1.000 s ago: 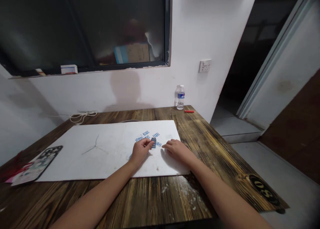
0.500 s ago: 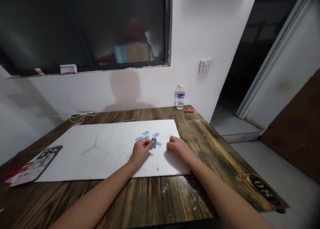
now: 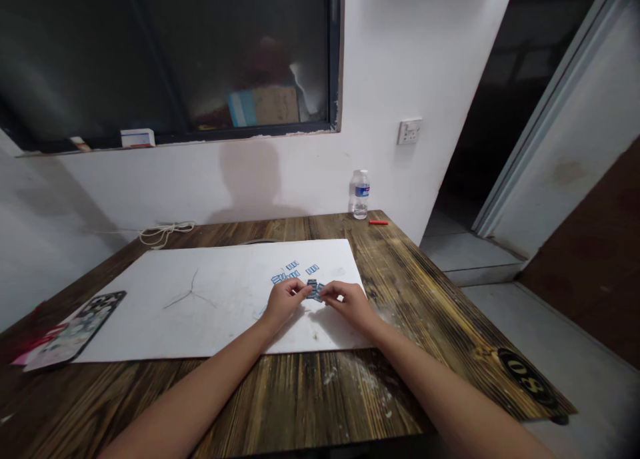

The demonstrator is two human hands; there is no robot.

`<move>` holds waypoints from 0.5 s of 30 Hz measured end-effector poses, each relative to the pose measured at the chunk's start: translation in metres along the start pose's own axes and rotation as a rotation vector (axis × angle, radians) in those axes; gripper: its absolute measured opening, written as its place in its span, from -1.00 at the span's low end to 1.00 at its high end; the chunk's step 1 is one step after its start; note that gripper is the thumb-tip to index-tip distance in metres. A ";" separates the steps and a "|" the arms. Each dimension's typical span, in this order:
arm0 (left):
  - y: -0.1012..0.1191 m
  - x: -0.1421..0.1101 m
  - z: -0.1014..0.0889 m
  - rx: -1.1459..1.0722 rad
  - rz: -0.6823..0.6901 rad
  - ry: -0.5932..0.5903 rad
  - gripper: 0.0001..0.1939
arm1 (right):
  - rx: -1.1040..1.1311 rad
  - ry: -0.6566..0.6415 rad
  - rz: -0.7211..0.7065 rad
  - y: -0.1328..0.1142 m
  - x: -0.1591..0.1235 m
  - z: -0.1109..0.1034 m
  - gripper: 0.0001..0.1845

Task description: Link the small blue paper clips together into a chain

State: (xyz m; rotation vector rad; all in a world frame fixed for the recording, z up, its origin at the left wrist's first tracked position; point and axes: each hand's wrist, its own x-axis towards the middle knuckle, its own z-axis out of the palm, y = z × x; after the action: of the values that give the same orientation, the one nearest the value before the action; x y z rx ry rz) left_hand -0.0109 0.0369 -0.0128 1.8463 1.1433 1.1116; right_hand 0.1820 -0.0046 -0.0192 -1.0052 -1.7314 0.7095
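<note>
At the far left of the wooden tabletop (image 3: 260, 405) lay a patterned phone case (image 3: 75, 329), just beside the white board (image 3: 150, 332) that took up much of the surface. A thin forked mark (image 3: 190, 292) ran across the board's left half.

Your left hand (image 3: 286, 301) rested on the board with its fingers (image 3: 301, 287) drawn narrow, reaching toward 3 o'clock. They touched or nearly touched the dark blue rectangular piece (image 3: 313, 289), which sat between your hands. Its long axis ran roughly from 11 to 5 o'clock, and neither end showed a clear front, so you could not tell which way it pointed. A second blue piece (image 3: 320, 293) lay against it at about 4 o'clock, partly under your right fingers (image 3: 330, 296). Your right hand (image 3: 351, 305) came in from 3 o'clock, its fingers also drawn narrow. Both hands were about equally near, and you could not tell whether either was actually gripping.

Loose blue pieces (image 3: 293, 270) lay scattered from 10 to 1 o'clock beyond your fingers.

Farther back, toward the right end of the tabletop, stood a plastic water bottle (image 3: 360, 194), with a red stick (image 3: 379, 222) just to its right. A round black numbered sticker (image 3: 527, 387) marked the tabletop's right corner.
</note>
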 end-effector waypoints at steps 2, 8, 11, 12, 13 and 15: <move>0.001 0.000 0.000 -0.014 0.000 -0.022 -0.66 | 0.004 0.006 0.052 -0.001 -0.001 0.002 -0.87; 0.006 -0.002 -0.002 0.007 0.081 -0.122 -0.68 | -0.029 -0.012 0.143 -0.003 -0.001 0.003 -0.75; 0.007 -0.003 -0.003 0.052 0.144 -0.165 -0.69 | -0.030 -0.004 0.136 -0.003 -0.001 0.004 -0.76; 0.008 -0.003 -0.003 0.063 0.160 -0.181 -0.70 | -0.026 -0.002 0.136 -0.003 -0.001 0.004 -0.76; 0.008 -0.003 -0.003 0.070 0.173 -0.197 -0.71 | -0.022 -0.002 0.137 -0.003 -0.001 0.005 -0.76; 0.007 -0.003 -0.003 0.084 0.189 -0.224 -0.73 | -0.016 -0.003 0.139 -0.003 -0.002 0.005 -0.76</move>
State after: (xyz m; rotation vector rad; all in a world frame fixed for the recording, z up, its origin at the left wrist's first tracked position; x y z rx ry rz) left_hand -0.0119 0.0314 -0.0062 2.1195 0.9148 0.9399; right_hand 0.1765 -0.0077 -0.0197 -1.1446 -1.6840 0.7870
